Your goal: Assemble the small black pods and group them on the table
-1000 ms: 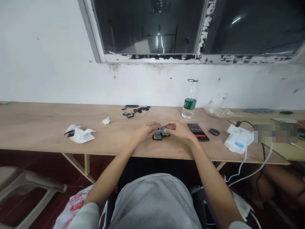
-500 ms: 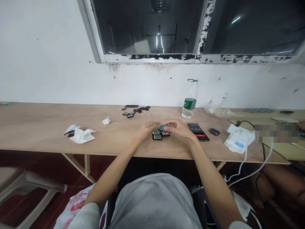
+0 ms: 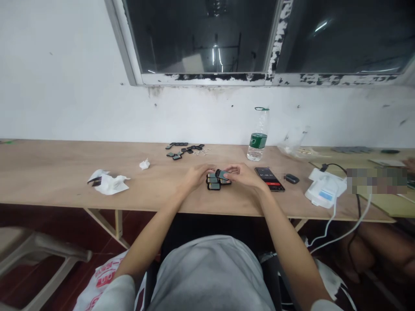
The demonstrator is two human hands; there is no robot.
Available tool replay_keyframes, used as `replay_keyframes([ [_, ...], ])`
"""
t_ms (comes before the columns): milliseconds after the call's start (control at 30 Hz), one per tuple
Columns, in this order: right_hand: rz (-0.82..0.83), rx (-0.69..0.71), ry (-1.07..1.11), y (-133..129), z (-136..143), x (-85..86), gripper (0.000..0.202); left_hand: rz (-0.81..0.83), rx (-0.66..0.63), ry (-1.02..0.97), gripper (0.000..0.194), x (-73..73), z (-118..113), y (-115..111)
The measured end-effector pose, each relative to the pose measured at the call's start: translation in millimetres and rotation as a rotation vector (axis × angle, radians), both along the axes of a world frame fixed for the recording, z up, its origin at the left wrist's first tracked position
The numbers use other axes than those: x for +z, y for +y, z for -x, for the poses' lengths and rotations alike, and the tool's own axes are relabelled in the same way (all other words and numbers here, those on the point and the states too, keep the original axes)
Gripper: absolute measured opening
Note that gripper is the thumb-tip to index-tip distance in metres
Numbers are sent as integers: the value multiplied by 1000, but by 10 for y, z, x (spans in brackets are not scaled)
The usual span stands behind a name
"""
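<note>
Against the white wall runs a long, light-brown wooden table, open wood to the left, near edge beneath the forearms. The bare right hand angles inward, thumb and fingers pinching; the bare left hand curls opposite, though whether it grips anything I can't tell. Between them, flat black-rimmed grey-green rectangles lie lengthwise left to right. Above these, pinched, one flat grey-green black-ended piece slants, black end pointing away and leftward.
</note>
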State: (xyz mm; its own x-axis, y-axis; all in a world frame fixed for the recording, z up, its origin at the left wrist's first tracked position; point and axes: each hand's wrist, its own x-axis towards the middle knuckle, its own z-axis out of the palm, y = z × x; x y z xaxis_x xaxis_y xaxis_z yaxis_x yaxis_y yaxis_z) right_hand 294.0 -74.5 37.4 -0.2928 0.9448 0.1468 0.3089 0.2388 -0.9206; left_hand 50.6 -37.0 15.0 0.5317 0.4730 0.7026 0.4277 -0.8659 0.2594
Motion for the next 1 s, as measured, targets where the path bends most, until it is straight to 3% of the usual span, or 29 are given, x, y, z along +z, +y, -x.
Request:
replay_keyframes([
  [200,2,-42,-225,60,-188,-53,27,201,123,32,25,56,152,98],
  [300,66,-8,-281,96,-271,-99,29,310,126,94,17,-18,254,214],
  [433,151,60,-281,152,-299,-171,33,486,124,179,33,-157,357,352],
  [567,169,67,-274,189,-265,-223,34,597,122,215,34,-230,387,414],
  [800,32,-6,-395,186,-254,-250,26,588,106,238,36,-219,405,393],
  [900,-110,-114,-493,173,-230,-245,30,578,102,260,36,-161,406,342],
  [1000,-154,-242,-553,183,-165,-276,33,504,123,292,30,-107,408,304],
])
